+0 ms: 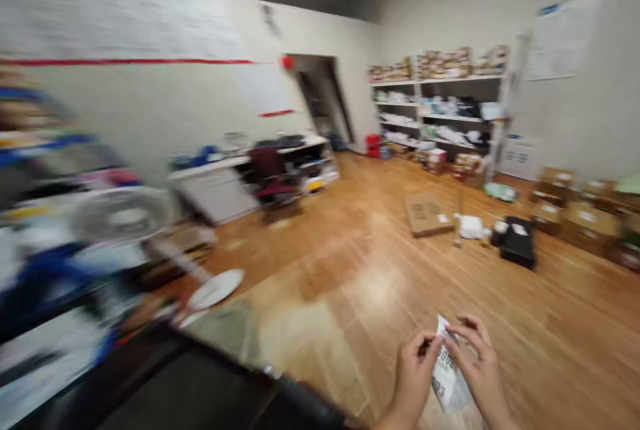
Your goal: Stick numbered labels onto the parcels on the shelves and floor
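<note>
A white printed label sheet [444, 377] with large dark digits hangs between my hands at the lower right, partly covered by the fingers. My left hand [414, 370] pinches its upper left edge. From the other side my right hand [475, 363] grips the sheet near its top, thumb against the paper and the other fingers curled. Something pale and see-through shows behind the paper; I cannot tell if it is a bag or a backing. Both hands are over the wooden floor.
A standing fan [215, 289] and a cluttered table [65, 343] are on the left, blurred. A dark surface [190, 383] fills the bottom. Farther off are a desk [215, 193], a red chair [273, 180], shelves [450, 77], a flat carton [427, 213], a black box [519, 242] and several cartons [590, 223].
</note>
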`<state>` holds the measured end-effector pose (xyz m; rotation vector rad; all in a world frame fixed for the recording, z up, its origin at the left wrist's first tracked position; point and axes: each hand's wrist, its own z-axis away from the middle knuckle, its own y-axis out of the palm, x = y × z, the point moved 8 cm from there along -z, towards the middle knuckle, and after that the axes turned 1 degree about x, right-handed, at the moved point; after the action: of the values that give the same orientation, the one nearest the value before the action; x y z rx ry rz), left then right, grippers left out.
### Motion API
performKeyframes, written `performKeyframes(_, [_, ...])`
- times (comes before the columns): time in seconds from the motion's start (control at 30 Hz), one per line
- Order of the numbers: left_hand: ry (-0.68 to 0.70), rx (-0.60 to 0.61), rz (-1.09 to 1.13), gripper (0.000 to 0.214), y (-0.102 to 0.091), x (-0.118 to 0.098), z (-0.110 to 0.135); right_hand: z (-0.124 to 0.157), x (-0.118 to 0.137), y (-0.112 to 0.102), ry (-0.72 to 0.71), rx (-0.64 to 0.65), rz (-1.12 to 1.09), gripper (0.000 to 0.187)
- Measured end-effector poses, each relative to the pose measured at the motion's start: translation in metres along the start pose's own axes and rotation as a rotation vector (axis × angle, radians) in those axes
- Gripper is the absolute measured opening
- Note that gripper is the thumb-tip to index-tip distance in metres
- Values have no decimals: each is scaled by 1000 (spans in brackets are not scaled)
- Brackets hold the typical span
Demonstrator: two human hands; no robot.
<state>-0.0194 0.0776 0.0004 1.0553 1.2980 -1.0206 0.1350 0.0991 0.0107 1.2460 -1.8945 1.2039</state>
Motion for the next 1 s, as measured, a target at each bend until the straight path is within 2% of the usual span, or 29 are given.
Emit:
performKeyframes(0.13, [-16,-329,-11,49,-87,2,-58,-84,21,129,-196,433,-271,23])
performKeyframes(0.27, [32,-551,-42,48,-171,-8,-93,-131,55,256,-260,777,-512,20])
performKeyframes(0.37, [41,-667,-64,50,-242,-10,-113,-153,72,356,-115,920,-655,30])
performKeyframes(0.43, [28,-768,-73,52,-294,-5,-129,-156,81,428,68,1084,-767,40])
performKeyframes(0.53, [42,-941,-94,47,-368,0,-160,-157,100,520,290,1331,-882,40])
performKeyframes(0.57, [52,-987,-109,45,-389,0,-172,-162,106,546,346,1350,-902,42])
performKeyframes(0.7, [79,-1083,-222,32,-467,-9,-222,-190,115,635,509,1266,-957,68])
performKeyframes(0.77, [75,-1105,-317,24,-506,-12,-245,-196,115,684,580,1293,-952,70])
performKeyframes(0.83, [62,-1107,-393,18,-550,-7,-269,-196,114,739,659,1355,-929,65])
performKeyframes(0.93, [92,-1231,-422,4,-630,5,-288,-193,126,826,704,1451,-906,60])
performKeyframes(1.0, [175,-1336,-462,11,-688,9,-290,-190,153,884,661,1537,-917,59])
